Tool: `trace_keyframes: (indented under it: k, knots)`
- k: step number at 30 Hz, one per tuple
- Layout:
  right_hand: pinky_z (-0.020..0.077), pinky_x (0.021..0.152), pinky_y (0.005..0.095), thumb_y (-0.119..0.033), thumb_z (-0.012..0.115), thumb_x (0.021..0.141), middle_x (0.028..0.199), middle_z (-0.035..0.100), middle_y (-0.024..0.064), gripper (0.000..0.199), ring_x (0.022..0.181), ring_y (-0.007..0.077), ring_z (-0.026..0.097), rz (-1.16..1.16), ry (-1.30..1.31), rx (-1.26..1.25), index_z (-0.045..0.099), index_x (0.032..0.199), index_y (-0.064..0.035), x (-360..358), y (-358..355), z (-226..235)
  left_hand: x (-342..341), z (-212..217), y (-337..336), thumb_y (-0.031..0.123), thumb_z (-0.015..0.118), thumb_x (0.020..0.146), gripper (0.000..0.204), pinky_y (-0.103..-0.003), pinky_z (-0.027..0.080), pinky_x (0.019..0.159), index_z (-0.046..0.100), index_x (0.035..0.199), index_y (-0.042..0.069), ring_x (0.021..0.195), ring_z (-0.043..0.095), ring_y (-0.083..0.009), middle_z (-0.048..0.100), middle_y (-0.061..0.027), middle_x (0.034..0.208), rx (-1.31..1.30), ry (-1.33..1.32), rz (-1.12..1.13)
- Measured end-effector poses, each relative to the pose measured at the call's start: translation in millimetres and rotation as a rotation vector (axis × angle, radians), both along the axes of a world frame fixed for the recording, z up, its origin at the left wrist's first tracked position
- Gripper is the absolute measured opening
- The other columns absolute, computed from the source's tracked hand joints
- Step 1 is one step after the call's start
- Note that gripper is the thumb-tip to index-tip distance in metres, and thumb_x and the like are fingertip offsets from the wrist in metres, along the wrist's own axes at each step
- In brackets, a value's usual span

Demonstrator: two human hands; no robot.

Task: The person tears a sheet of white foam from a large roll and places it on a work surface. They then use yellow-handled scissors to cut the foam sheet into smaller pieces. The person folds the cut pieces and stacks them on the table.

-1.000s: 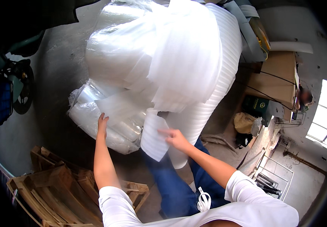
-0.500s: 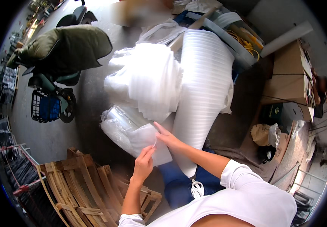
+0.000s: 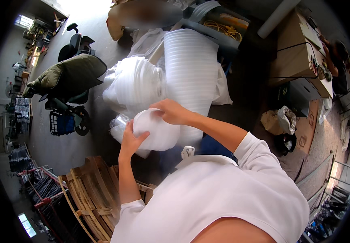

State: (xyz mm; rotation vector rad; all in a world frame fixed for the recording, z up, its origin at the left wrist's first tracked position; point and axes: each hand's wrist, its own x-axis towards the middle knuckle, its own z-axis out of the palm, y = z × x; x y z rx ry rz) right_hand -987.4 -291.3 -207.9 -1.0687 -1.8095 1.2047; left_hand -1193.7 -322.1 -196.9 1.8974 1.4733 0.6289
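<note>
Left hand (image 3: 131, 139), right hand (image 3: 170, 111) gripping white foam sheet (image 3: 162, 133); ribbed foam roll (image 3: 189, 69) beyond; something blue (image 3: 64, 124) inside black scooter basket (image 3: 52, 122).

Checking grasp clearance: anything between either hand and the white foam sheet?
Nothing visible. The left hand is on the white foam sheet at its left edge, the right hand at its upper edge. The ribbed white foam lies beyond the sheet, not between it and the hands.
</note>
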Motion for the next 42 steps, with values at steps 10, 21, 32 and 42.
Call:
trace_keyframes:
  k: [10, 21, 32, 42]
  knots:
    - [0.0382, 0.084, 0.0366, -0.015, 0.055, 0.076, 0.110, 0.048, 0.0161, 0.038, 0.099, 0.0314, 0.047, -0.397, -0.162, -0.031, 0.046, 0.111, -0.0039, -85.2, 113.8, -58.9, -189.7, -88.9, 155.7, 0.003, 0.046, 0.077, 0.027, -0.027, 0.044, 0.071, 0.050, 0.104, 0.000, 0.081, 0.056, -0.0145, 0.058, -0.0053, 0.092, -0.422, -0.598, 0.367]
    - [0.0432, 0.075, 0.0315, -0.012, 0.048, 0.078, 0.103, 0.051, 0.0140, 0.027, 0.084, 0.0211, 0.054, -0.471, -0.142, -0.630, 0.053, 0.103, -0.0035, -140.0, 160.7, -162.7, -340.7, -332.5, 419.3, -0.002, 0.050, 0.075, 0.025, -0.026, 0.043, 0.066, 0.055, 0.100, -0.002, 0.073, 0.056, -0.0146, 0.061, -0.0057, 0.085, -0.113, -0.253, 0.534]
    - [0.0422, 0.063, 0.0247, -0.013, 0.047, 0.079, 0.089, 0.056, 0.0074, 0.028, 0.071, 0.0112, 0.052, -0.656, -0.201, -0.726, 0.054, 0.104, -0.0029, -90.5, 149.1, -214.7, -347.7, -420.1, 525.9, 0.009, 0.055, 0.075, 0.036, -0.047, 0.038, 0.081, 0.047, 0.109, 0.004, 0.100, 0.050, -0.0317, 0.050, -0.0153, 0.110, -0.030, 0.237, 0.676]
    - [0.0421, 0.066, 0.0236, -0.019, 0.050, 0.080, 0.089, 0.054, 0.0008, 0.029, 0.081, 0.0098, 0.053, -0.887, 0.050, -1.176, 0.053, 0.106, -0.0075, 42.2, 110.3, -276.3, -114.5, -273.2, 377.3, -0.001, 0.048, 0.073, 0.036, -0.039, 0.024, 0.098, 0.048, 0.109, 0.002, 0.119, 0.032, -0.0316, 0.040, -0.0176, 0.123, 0.271, 0.109, 0.336]
